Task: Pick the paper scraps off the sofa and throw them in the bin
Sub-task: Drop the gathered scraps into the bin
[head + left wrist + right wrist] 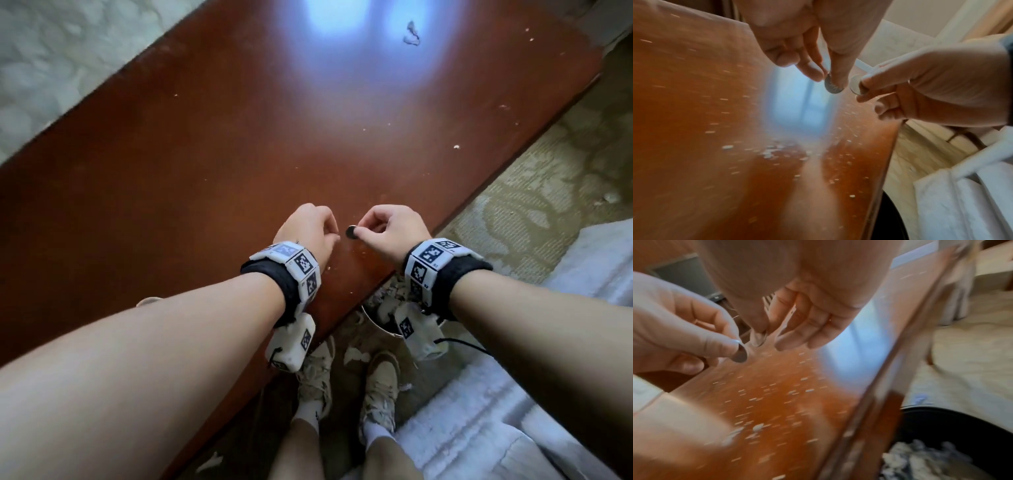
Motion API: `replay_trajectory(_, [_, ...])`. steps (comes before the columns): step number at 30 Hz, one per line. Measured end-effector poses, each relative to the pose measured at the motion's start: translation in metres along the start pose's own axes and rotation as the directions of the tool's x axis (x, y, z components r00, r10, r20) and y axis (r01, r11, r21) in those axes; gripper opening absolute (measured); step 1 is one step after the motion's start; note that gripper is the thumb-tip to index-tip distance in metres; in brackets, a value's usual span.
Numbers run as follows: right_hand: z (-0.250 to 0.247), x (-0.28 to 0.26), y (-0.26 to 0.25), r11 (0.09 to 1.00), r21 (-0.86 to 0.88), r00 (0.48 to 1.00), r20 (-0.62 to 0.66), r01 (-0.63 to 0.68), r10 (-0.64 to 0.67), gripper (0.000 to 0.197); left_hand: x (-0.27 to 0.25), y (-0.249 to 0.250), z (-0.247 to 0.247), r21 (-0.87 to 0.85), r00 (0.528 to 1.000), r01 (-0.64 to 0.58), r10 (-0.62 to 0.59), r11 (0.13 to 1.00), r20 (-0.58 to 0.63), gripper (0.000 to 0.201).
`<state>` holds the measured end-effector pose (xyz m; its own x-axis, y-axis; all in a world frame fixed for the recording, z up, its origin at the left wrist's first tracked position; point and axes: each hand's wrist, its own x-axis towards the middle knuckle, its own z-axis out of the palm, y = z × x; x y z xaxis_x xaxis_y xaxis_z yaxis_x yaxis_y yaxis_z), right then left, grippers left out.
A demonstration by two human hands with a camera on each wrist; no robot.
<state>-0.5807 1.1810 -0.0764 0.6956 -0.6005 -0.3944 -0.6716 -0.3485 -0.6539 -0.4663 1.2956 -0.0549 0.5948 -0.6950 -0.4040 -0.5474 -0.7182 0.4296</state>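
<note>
Each hand pinched small round disc: left hand (308,229) one (832,86), right hand (390,229) another (351,232). Bin (962,426) beside brown surface (205,171) already held crumpled paper (920,459). Judged mostly done; fine scraps (768,151), one bigger piece (411,36) left.

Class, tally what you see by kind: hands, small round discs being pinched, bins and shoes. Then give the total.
Hands: 2 (left hand, right hand)
Discs: 2 (left disc, right disc, one pinched in each hand)
Bins: 1 (bin)
Shoes: 2 (left shoe, right shoe)
Total: 7
</note>
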Motion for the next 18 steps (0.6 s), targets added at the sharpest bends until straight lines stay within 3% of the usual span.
replay_trajectory(5, [0.048,-0.001,-0.069,0.981,-0.078,0.965,0.211,0.178,-0.158,0.010,-0.055,-0.075,-0.038,-0.085,0.951,0.274,-0.283,0.958,-0.126,0.008])
replay_trajectory(10, [0.107,-0.013,-0.130,0.936,-0.126,0.891,0.369,0.328,-0.263,0.013,-0.123,-0.156,-0.062,-0.236,0.810,0.504,-0.550,0.831,-0.206,0.005])
replay_trajectory(15, [0.174,-0.036,-0.171,0.898,-0.132,0.819,0.482,0.419,-0.311,0.012,-0.171,-0.219,-0.053,-0.427,0.648,0.593,-0.720,0.683,-0.250,0.004])
replay_trajectory(18, [0.201,-0.041,-0.183,0.887,-0.160,0.820,0.479,0.432,-0.313,0.011,-0.175,-0.237,-0.045,-0.493,0.650,0.566,-0.725,0.661,-0.225,0.006])
